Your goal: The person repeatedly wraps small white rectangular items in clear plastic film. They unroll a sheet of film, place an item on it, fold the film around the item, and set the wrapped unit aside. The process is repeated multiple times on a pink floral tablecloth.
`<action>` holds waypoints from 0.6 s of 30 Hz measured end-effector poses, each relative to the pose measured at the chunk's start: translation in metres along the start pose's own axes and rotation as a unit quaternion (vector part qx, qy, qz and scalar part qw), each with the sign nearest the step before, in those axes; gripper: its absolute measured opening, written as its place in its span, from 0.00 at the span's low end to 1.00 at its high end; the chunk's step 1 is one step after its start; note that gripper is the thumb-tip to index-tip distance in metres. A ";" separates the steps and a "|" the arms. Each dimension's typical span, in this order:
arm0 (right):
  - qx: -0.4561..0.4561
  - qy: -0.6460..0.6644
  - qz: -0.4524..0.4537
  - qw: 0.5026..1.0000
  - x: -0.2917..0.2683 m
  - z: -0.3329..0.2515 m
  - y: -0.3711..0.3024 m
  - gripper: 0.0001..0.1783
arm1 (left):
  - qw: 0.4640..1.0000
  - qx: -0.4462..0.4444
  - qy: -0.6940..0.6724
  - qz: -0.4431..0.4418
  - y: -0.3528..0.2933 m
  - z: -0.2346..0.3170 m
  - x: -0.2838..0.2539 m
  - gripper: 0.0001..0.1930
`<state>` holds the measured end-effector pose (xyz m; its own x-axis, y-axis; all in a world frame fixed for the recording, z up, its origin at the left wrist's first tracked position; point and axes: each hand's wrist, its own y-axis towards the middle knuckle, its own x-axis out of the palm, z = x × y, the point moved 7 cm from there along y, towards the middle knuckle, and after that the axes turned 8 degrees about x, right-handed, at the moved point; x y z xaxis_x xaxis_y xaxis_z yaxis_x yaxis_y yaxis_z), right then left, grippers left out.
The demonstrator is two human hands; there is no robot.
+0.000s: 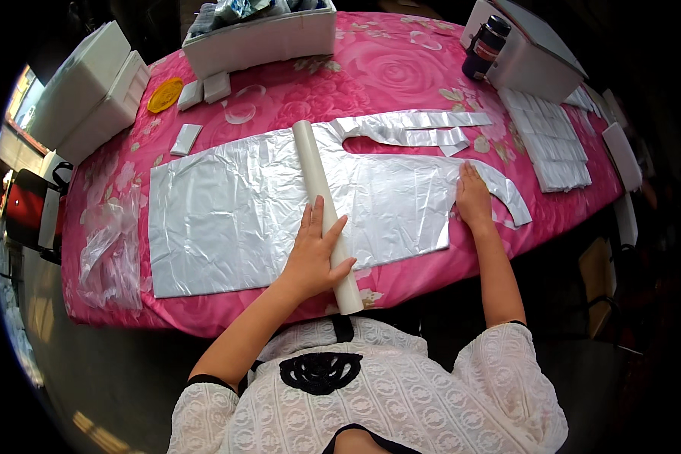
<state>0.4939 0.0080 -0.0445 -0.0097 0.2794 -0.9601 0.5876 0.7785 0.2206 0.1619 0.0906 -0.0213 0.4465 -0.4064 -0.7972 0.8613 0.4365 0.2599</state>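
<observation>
Tube (311, 161), pale, lies crosswise over silvery plastic sheeting (212, 219) on the tabletop (401, 76), apparently pressing it flat. Left hand (312, 251), fingers spread, rests on the tube, seemingly steadying it; right hand (474, 201), flattened and gripping nothing beside the curved strap (507, 188), likely braces the plastic.

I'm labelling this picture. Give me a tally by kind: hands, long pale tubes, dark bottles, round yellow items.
Left hand and right hand: 2
Long pale tube: 1
Dark bottle: 1
Round yellow item: 1
Total: 5
</observation>
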 end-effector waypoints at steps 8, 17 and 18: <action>0.030 -0.106 0.117 0.987 -0.031 0.057 0.007 0.09 | 1.000 0.018 0.021 -0.001 0.003 0.003 0.003 0.34; 0.003 0.007 0.203 0.979 -0.077 0.018 -0.002 0.02 | 1.000 0.014 0.013 0.004 0.003 0.002 0.004 0.33; -0.030 0.054 0.210 0.976 -0.087 -0.001 -0.008 0.02 | 1.000 0.015 0.014 0.008 0.004 0.003 0.004 0.33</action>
<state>0.4891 -0.0224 0.0376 0.1355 0.6361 -0.7596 0.5099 0.6126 0.6039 0.1675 0.0880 -0.0214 0.4541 -0.3771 -0.8072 0.8612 0.4180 0.2892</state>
